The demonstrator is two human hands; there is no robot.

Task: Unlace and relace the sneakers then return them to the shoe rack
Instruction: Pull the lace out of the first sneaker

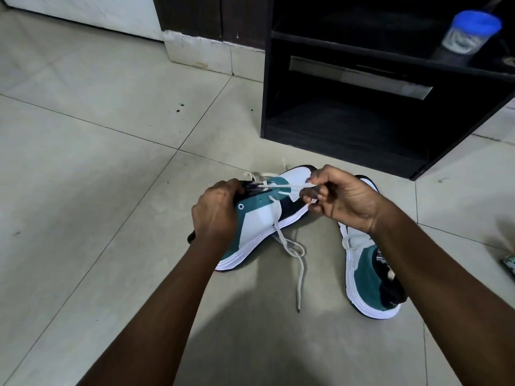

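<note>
A wide stretch of pale tiled floor [92, 140] opens to the left of the work, reaching back to a white wall base. To the right and behind stands a dark shoe rack [348, 107], its lower front corner near the toes of the shoes; its bottom shelf faces the person. On an upper shelf sits a clear jar with a blue lid [471, 32]. At the far right edge a small patterned object is cut off by the frame and cannot be identified.

Two white, teal and black sneakers lie on the floor in front of the rack. The left sneaker [259, 218] is tipped onto its side, sole edge toward the person. The left hand [216, 213] grips it at the collar, fingers curled over the black tongue area. The right hand [342, 199] hovers over the toe end, its fingers curled and pinching a white lace [289, 186] drawn taut from the eyelets. Another length of lace hangs down the shoe's side and trails loose across the floor. The right sneaker [367, 277] rests on the floor just beside, partly under the right forearm.
</note>
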